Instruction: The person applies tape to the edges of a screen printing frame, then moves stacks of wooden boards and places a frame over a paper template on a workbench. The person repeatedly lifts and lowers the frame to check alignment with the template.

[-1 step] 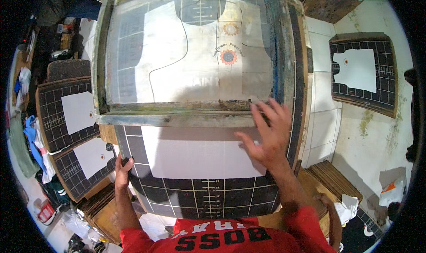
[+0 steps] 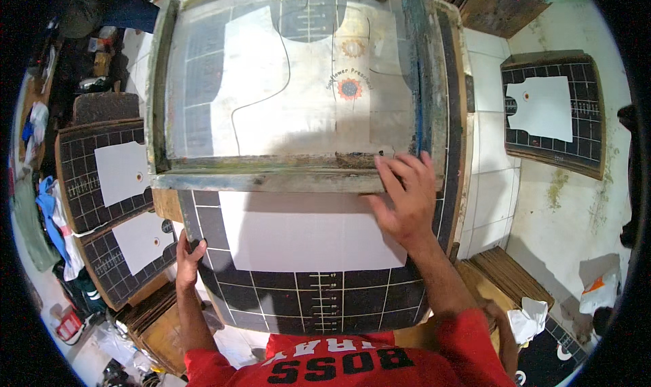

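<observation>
A wooden screen-printing frame (image 2: 271, 183) with a see-through mesh lies over the far part of a black gridded board (image 2: 271, 299). Under it, a white cut garment piece (image 2: 312, 231) is spread on the board, its near part uncovered. Through the mesh shows a small red-orange flower print (image 2: 349, 88) with an arc of lettering; a fainter flower stands beyond it. My right hand (image 2: 410, 204) holds the frame's near bar towards its right end, fingers over the top and thumb at the front side. My left hand (image 2: 189, 261) grips the board's left edge, thumb on top.
Two more gridded boards with white pieces, an upper (image 2: 88, 173) and a lower board (image 2: 119, 278), are at the left. Another such board (image 2: 586, 132) leans at the right wall. Stacked boards (image 2: 505, 278) stand low right. Clothes (image 2: 47, 204) and clutter line the far left.
My right hand has come down from a spread pose onto the frame's near bar, its fingers now curled over it. The frame has shifted very slightly; my left hand keeps its place.
</observation>
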Demonstrator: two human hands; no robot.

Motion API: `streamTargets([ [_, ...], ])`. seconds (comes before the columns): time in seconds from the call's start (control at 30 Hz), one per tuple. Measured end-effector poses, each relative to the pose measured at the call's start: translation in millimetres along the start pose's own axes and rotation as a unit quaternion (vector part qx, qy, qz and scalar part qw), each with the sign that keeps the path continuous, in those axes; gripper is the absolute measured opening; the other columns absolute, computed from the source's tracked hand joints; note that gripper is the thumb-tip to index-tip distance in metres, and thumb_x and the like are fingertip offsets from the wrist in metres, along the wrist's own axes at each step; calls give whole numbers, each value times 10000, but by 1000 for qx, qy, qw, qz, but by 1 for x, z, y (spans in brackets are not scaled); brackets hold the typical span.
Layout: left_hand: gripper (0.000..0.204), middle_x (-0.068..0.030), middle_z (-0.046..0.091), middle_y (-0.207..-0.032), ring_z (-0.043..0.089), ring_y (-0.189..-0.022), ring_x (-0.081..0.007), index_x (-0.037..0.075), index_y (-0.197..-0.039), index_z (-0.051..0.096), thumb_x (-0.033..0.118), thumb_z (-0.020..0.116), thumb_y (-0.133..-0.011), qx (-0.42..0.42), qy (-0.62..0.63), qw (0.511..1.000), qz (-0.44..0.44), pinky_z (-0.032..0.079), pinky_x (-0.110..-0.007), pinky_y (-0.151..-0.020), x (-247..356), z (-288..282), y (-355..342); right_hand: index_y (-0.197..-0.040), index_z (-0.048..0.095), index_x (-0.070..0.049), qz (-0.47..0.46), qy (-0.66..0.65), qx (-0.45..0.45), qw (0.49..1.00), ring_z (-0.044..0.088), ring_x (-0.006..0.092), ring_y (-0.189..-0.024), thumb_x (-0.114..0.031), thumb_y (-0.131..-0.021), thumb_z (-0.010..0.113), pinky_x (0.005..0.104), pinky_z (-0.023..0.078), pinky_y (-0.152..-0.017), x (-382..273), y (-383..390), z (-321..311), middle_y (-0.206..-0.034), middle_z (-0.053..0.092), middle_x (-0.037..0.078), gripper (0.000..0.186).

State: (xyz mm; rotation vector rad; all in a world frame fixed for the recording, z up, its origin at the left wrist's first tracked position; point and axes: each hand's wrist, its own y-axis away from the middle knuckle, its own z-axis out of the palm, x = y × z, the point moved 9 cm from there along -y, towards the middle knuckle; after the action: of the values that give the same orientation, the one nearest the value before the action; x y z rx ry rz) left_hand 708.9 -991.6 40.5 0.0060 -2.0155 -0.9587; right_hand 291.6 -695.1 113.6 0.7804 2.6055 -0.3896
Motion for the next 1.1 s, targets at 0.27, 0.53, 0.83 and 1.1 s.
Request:
streamTargets([
  [0.27,298,-169,678,-1110,660,-1037,-294,-16,-1131,640,3,506,-865,66,171,949,257,515,-397,-945,85,50,31,-1268,678,-87,-86,5,88,992,560,210,-891,-256,-721,829,425,382,-898,-52,-34,-94,-960,638,25,592],
  [0.53,452,-140,631,-1314,576,-1223,-338,44,-1321,589,350,446,-1020,-342,717,607,-20,416,-508,-1090,218,334,-25,-1349,622,-101,-167,18,181,969,604,195,-787,-344,-739,838,391,418,-834,-78,-64,-178,-842,651,-26,691],
  [0.83,485,-143,604,-1340,560,-1242,-336,44,-1346,557,381,435,-1020,-345,714,610,17,413,-505,-1096,230,357,-11,-1309,650,-122,-173,1,184,968,616,165,-806,-366,-801,787,373,453,-823,-64,-50,-157,-917,646,-12,580],
  [1.1,515,-146,581,-1364,545,-1260,-334,44,-1369,529,408,425,-1019,-316,695,645,35,411,-503,-1101,206,342,14,-1300,663,-164,-178,-42,182,966,639,146,-817,-329,-878,727,346,492,-787,-52,-42,-140,-939,655,29,458],
])
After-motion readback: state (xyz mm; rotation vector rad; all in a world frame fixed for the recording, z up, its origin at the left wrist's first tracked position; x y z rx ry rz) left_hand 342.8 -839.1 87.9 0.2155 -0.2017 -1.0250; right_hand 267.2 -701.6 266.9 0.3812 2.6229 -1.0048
